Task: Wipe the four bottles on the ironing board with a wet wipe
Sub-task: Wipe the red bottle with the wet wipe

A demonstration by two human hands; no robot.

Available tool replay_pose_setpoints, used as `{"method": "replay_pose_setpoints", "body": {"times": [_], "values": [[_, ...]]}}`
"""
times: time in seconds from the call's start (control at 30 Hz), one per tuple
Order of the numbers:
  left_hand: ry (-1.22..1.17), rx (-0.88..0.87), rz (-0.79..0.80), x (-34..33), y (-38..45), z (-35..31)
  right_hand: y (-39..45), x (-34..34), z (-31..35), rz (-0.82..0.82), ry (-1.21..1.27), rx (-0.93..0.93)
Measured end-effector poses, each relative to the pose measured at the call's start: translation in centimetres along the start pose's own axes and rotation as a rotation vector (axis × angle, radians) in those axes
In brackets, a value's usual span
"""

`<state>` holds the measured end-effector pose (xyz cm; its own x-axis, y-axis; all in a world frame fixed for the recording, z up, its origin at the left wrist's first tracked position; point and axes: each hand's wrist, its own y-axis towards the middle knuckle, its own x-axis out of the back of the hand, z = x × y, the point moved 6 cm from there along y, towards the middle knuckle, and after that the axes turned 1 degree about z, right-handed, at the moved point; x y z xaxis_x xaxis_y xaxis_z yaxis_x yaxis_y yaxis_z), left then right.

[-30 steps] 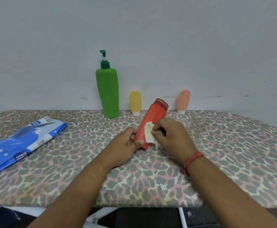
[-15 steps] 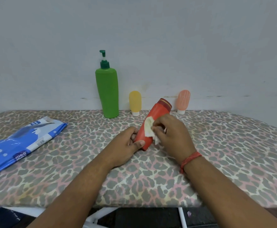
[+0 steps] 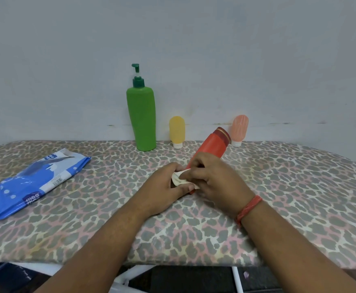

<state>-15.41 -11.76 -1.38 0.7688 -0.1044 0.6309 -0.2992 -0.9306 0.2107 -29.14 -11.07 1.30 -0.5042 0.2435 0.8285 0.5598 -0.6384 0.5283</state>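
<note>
Head view: left hand (image 3: 162, 187) grasps red bottle (image 3: 212, 144); right hand (image 3: 213, 180) pinches wet wipe (image 3: 178, 178) mid-board.

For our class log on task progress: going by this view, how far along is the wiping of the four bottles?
In hand: the red bottle, tilted, its base gripped by the left hand while the right hand rubs the wet wipe near that base. The green pump bottle, yellow bottle and pink bottle stand by the wall; nothing shows whether they are wiped.

Home room, leopard-print ironing board (image 3: 278, 187) against plain wall (image 3: 173, 39), toiletry bottles (image 3: 141, 119)
</note>
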Motion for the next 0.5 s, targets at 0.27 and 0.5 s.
{"method": "replay_pose_setpoints", "body": {"times": [0.27, 0.5], "values": [[-0.057, 0.013, -0.01, -0.1, -0.1, -0.2, 0.0, 0.1, 1.3, 0.005, -0.155, 0.06], [-0.087, 0.051, -0.009, -0.2, -0.2, -0.2, 0.1, 1.2, 0.1, -0.089, -0.203, -0.09]]}}
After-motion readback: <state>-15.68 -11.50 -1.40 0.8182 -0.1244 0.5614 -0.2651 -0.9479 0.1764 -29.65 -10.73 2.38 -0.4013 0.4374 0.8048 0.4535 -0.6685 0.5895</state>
